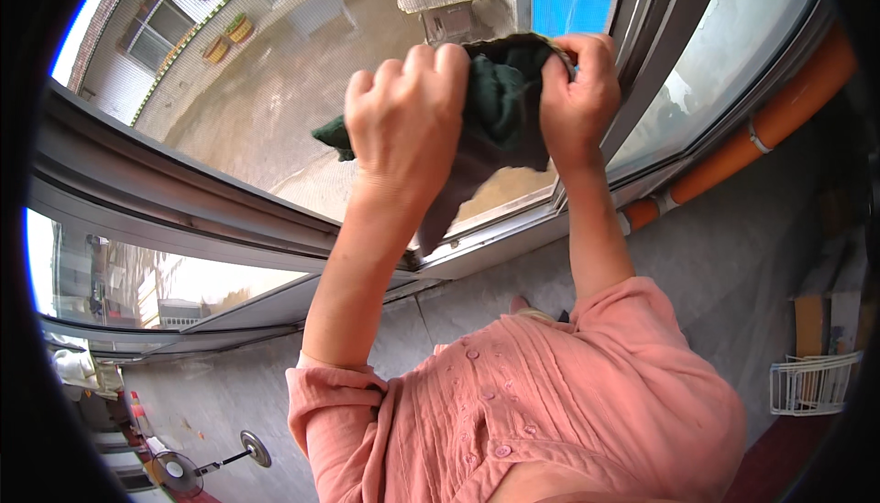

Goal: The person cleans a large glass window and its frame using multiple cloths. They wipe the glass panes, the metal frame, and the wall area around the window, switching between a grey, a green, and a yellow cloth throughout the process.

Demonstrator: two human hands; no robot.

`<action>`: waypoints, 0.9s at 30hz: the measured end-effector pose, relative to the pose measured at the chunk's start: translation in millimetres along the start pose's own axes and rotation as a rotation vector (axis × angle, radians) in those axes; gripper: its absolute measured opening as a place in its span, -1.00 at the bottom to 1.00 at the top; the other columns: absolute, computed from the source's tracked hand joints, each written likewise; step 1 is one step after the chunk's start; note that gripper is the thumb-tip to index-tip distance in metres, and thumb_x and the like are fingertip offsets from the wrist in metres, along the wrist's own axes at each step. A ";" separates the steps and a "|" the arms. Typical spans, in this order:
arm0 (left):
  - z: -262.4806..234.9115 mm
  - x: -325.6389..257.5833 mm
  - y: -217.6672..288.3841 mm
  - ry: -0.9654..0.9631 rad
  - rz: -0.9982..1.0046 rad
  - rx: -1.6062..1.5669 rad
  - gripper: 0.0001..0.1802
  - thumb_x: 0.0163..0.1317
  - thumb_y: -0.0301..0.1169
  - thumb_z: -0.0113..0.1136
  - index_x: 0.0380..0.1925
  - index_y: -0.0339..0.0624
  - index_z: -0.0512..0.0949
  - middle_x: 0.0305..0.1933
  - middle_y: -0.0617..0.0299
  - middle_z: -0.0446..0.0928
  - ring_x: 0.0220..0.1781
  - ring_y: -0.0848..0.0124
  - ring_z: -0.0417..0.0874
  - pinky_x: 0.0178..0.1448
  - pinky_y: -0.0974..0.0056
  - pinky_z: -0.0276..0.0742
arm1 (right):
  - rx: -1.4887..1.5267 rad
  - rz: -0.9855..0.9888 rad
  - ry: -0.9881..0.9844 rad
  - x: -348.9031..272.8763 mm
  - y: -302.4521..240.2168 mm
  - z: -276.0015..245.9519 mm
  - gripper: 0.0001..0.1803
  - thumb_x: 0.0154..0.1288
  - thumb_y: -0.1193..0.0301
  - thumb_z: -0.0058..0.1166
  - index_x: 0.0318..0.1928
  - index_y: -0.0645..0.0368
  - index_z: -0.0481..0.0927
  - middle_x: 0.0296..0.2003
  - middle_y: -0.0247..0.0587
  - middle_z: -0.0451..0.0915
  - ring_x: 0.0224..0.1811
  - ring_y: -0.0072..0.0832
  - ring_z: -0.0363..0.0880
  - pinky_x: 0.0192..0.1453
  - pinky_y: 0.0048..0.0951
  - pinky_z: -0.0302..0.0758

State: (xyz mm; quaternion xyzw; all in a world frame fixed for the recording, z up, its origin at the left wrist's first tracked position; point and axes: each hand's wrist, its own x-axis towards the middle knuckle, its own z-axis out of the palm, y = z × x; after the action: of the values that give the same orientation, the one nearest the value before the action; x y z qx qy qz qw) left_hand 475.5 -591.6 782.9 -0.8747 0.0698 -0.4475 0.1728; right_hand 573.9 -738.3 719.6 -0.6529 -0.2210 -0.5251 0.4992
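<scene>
A dark green and grey-brown cloth point(500, 104) is held up between my hands in front of the window, bunched at the top with one flap hanging down. My left hand point(408, 114) is closed in a fist round its left part, and a green end pokes out past the knuckles. At the upper right edge of the cloth, my right hand point(582, 91) pinches it between thumb and fingers. Both forearms reach up from rolled pink sleeves.
A metal window frame point(211, 205) with a mesh screen point(275, 91) stands before me. An orange pipe point(733, 155) runs along the right wall. A standing fan point(179, 471) is at lower left, and a white wire rack point(811, 384) at the right.
</scene>
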 end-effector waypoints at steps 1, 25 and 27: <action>2.0 2.0 -4.7 0.042 -0.016 -0.035 -0.92 0.10 -0.42 0.12 -0.46 0.00 0.41 -0.48 0.32 0.48 -0.42 0.33 0.60 -0.31 0.22 0.39 | -0.007 -0.024 -0.011 2.2 -1.7 5.1 -0.75 0.05 0.73 0.11 -0.27 0.18 0.48 -0.34 -0.10 0.49 -0.32 -0.09 0.54 -0.24 -0.16 0.50; -71.7 -241.3 -36.5 0.254 -1.388 -1.883 -0.47 0.34 -0.09 0.13 0.14 -0.24 0.42 0.06 0.01 0.52 0.10 0.25 0.56 0.26 0.18 0.51 | 1.023 -0.457 -0.741 -150.2 -222.2 -31.5 -0.64 0.11 0.53 0.23 -0.02 0.21 0.62 -0.16 -0.12 0.60 -0.36 -0.46 0.59 -0.43 -0.50 0.49; -70.9 -269.1 -37.7 0.405 -1.340 -1.944 -0.43 0.33 -0.06 0.13 0.19 -0.21 0.36 0.15 -0.02 0.47 0.17 0.19 0.52 0.27 0.12 0.51 | 1.024 -0.404 -0.761 -155.7 -236.1 -36.8 -0.65 0.06 0.52 0.24 -0.07 0.21 0.62 -0.17 -0.17 0.59 -0.38 -0.44 0.58 -0.39 -0.48 0.51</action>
State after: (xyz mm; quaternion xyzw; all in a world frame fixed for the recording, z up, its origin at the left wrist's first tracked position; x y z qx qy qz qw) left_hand 258.4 -499.0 630.8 -0.4151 -0.0649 -0.3382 -0.8421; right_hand 310.3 -638.7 675.7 -0.4191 -0.7208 -0.1701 0.5252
